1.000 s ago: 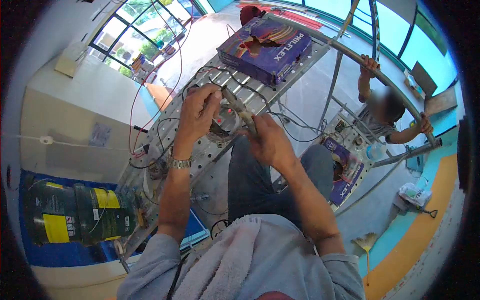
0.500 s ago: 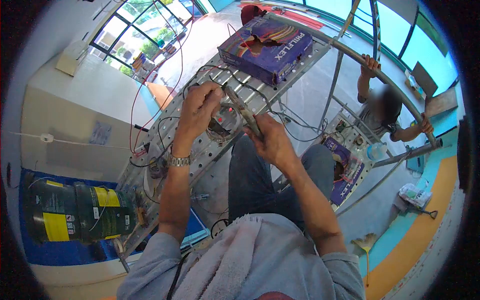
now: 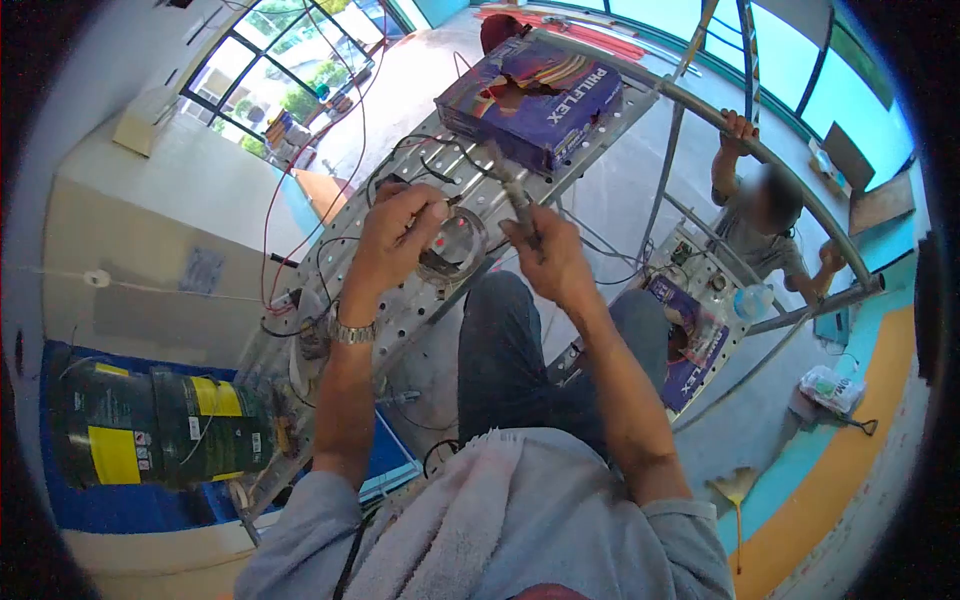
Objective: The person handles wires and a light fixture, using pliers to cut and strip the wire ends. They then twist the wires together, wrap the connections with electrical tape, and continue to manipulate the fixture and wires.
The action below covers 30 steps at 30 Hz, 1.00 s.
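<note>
Above the platform (image 3: 396, 298), hold the wire (image 3: 454, 200) steady in the pinching left hand (image 3: 396, 232), the tool (image 3: 515, 192) gripped firmly in the right hand (image 3: 550, 252).

Beyond our left hand (image 3: 395, 240) and right hand (image 3: 556, 260), a box (image 3: 532, 98) lies on the platform (image 3: 410, 306); buckets (image 3: 165, 425) sit at left; a second box (image 3: 697, 372) rests on a lower platform (image 3: 716, 270) at right, near a bottle (image 3: 752, 302).

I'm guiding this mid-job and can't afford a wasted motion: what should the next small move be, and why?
Probably bring the tool in the right hand closer to the left hand. The tool's blurred tip stands apart from the left hand, whose fingertips seem to pinch a thin piece, too small to identify.
</note>
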Each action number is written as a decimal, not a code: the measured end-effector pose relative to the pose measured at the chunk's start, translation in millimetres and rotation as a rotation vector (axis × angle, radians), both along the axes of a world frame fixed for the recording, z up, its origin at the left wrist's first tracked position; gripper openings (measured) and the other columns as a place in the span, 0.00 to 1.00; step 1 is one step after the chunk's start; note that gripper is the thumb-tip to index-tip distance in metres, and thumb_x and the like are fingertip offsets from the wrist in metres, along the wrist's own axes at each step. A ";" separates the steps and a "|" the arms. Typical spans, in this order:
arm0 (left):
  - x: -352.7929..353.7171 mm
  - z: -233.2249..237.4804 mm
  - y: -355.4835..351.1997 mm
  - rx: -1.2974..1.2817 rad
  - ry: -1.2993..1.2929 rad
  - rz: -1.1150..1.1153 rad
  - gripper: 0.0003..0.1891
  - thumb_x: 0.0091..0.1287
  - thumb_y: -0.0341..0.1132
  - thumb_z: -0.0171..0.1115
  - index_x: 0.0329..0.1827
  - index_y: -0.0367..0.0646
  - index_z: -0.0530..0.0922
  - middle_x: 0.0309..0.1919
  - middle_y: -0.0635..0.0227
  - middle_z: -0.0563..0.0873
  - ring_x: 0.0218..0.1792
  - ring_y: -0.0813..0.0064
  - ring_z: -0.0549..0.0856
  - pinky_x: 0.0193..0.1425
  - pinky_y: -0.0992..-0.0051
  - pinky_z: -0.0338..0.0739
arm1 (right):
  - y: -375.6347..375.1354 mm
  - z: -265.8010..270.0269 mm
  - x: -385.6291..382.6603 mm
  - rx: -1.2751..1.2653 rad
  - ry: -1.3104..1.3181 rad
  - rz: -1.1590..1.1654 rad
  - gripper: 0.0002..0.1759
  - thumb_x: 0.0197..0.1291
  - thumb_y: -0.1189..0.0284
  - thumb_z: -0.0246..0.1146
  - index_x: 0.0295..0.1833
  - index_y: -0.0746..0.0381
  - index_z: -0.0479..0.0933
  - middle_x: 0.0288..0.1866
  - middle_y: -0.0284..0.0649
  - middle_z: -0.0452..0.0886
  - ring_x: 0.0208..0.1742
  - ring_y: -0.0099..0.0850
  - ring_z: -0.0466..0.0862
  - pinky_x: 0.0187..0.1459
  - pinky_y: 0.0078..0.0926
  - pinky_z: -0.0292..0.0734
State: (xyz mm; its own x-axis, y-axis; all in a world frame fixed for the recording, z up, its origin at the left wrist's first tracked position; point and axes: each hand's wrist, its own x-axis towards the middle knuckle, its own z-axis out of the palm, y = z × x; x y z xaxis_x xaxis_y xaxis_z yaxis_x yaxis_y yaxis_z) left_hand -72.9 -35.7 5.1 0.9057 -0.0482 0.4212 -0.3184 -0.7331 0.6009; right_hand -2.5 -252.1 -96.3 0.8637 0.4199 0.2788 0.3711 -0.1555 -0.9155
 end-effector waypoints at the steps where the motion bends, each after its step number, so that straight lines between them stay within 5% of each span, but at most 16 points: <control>1: -2.5 -2.9 0.0 -0.011 -0.009 -0.001 0.12 0.82 0.37 0.60 0.44 0.38 0.84 0.20 0.73 0.76 0.23 0.82 0.75 0.31 0.74 0.70 | -2.4 -0.5 4.4 0.022 0.087 0.043 0.17 0.72 0.64 0.70 0.52 0.69 0.81 0.42 0.59 0.84 0.46 0.53 0.86 0.48 0.45 0.80; 3: -2.6 -4.1 -4.3 -0.093 0.002 0.018 0.12 0.83 0.37 0.60 0.44 0.37 0.84 0.20 0.74 0.76 0.23 0.83 0.74 0.31 0.75 0.68 | -8.2 -2.4 11.4 0.062 0.261 0.116 0.19 0.73 0.61 0.71 0.53 0.68 0.82 0.43 0.53 0.86 0.45 0.41 0.87 0.48 0.39 0.80; 6: 2.4 6.4 -9.2 -0.194 0.079 0.042 0.14 0.83 0.38 0.60 0.43 0.36 0.83 0.20 0.74 0.75 0.23 0.84 0.73 0.30 0.76 0.66 | -2.3 -2.1 3.9 0.452 0.338 0.248 0.15 0.74 0.61 0.73 0.53 0.62 0.85 0.33 0.28 0.82 0.35 0.21 0.77 0.37 0.31 0.74; 12: 9.6 10.0 -5.4 -0.271 0.187 0.011 0.16 0.83 0.40 0.59 0.40 0.36 0.82 0.20 0.75 0.73 0.21 0.84 0.70 0.27 0.75 0.61 | 17.9 37.2 -1.5 0.681 0.311 0.254 0.17 0.70 0.68 0.75 0.59 0.63 0.84 0.53 0.33 0.86 0.56 0.24 0.83 0.59 0.28 0.77; 19: 7.2 15.2 -4.2 -0.237 0.248 0.034 0.14 0.82 0.39 0.60 0.41 0.36 0.83 0.20 0.74 0.74 0.21 0.84 0.71 0.27 0.76 0.62 | 46.4 32.4 12.9 0.706 0.266 0.298 0.16 0.70 0.66 0.75 0.56 0.63 0.84 0.49 0.34 0.87 0.52 0.25 0.84 0.57 0.29 0.79; 22: 9.1 16.0 -3.0 -0.093 0.168 -0.005 0.12 0.80 0.38 0.63 0.44 0.37 0.85 0.23 0.72 0.79 0.26 0.80 0.78 0.32 0.75 0.70 | 49.7 30.6 12.5 0.718 0.284 0.280 0.14 0.71 0.66 0.74 0.52 0.63 0.83 0.45 0.34 0.86 0.48 0.25 0.84 0.53 0.29 0.79; 25: 8.1 7.1 -16.2 0.022 -0.049 0.133 0.08 0.77 0.35 0.67 0.47 0.39 0.86 0.31 0.66 0.87 0.35 0.72 0.87 0.43 0.69 0.79 | 49.8 30.2 11.5 0.656 0.292 0.201 0.13 0.72 0.65 0.73 0.49 0.63 0.81 0.41 0.33 0.84 0.44 0.24 0.82 0.49 0.29 0.78; 30: 8.1 8.2 -11.0 0.248 -0.146 0.091 0.07 0.74 0.33 0.70 0.48 0.40 0.87 0.40 0.59 0.92 0.43 0.59 0.89 0.56 0.61 0.79 | 50.2 27.1 12.3 0.584 0.293 0.120 0.13 0.73 0.66 0.73 0.47 0.63 0.80 0.36 0.33 0.82 0.38 0.22 0.78 0.42 0.27 0.74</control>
